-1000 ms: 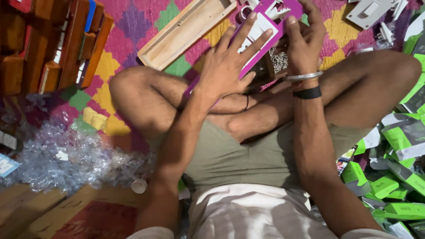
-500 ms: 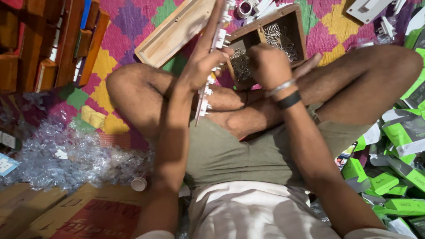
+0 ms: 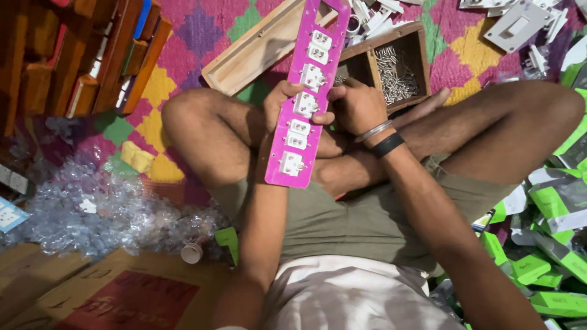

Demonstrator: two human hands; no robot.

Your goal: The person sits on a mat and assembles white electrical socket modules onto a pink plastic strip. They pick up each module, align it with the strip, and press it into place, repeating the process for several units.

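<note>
My left hand (image 3: 282, 104) and right hand (image 3: 356, 109) grip the pink socket panel (image 3: 306, 98), held just before the wooden screw box (image 3: 391, 67).

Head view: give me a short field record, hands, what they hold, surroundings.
left hand: holds the pink panel from behind, thumb over its edge
right hand: grip on the panel's right edge, at mid-length
pink panel: long strip, upright over the lap, white socket modules in a row
wooden box: behind the hands, metal screws inside
left side: heap of clear plastic wrappers, cardboard box
right side: green packages
</note>
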